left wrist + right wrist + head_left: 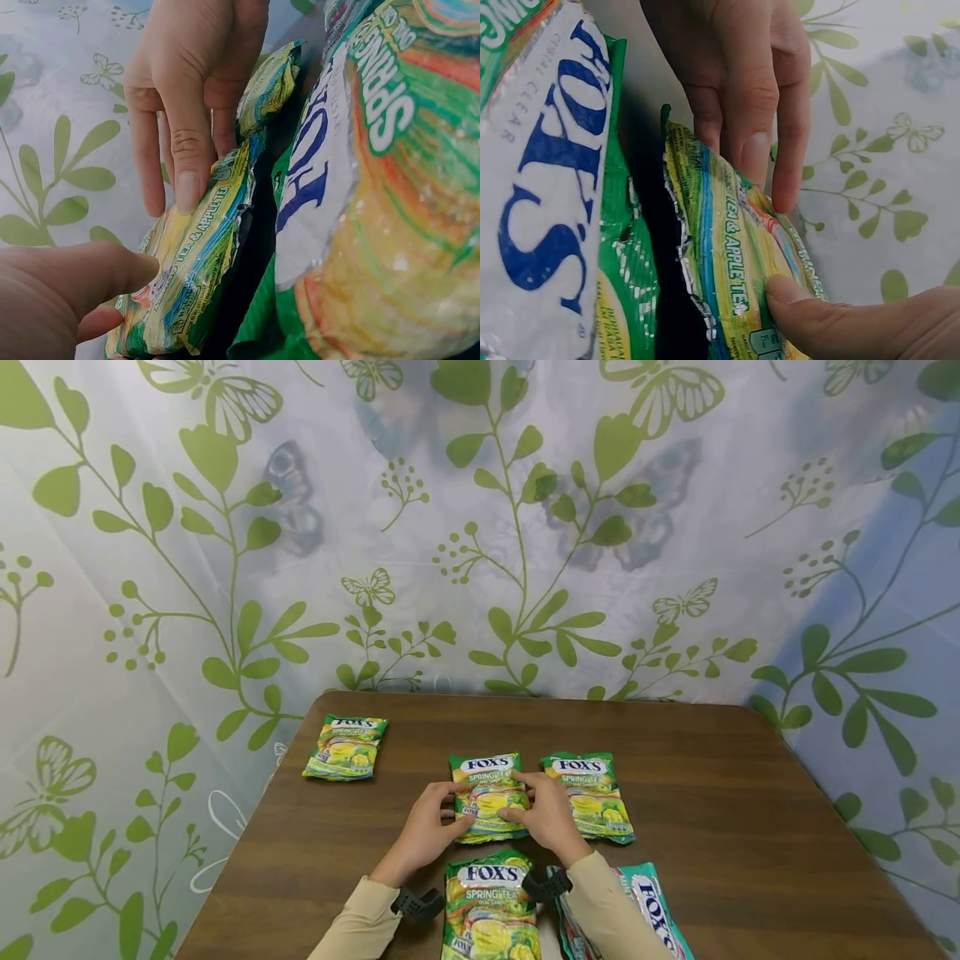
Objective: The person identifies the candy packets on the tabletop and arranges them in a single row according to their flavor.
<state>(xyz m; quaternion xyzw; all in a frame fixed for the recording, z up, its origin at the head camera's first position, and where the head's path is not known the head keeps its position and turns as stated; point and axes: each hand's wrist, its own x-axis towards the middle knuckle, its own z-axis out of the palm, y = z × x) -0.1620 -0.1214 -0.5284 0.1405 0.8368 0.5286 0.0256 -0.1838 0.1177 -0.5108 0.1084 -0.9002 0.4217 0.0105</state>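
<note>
A green and yellow Fox's Spring Tea candy bag [489, 793] lies on the table between my two hands. My left hand [423, 831] holds its left side, thumb near the lower corner and fingers along the edge. From the right, my right hand [551, 814] grips the same bag with thumb and fingers on its front. In the left wrist view the left thumb [112, 274] presses the printed face. The right wrist view has the right thumb [802, 300] on the bag's lower part. Right beside the right hand is another Spring Tea bag [600, 806].
One more Spring Tea bag [347, 747] lies at the back left of the brown table [675, 760]. Closer to me stands a larger Spring Tea bag [491, 910], between my forearms. A teal Fox's bag [656, 910] is partly hidden under the right sleeve. Behind hangs a leaf-patterned curtain [480, 610].
</note>
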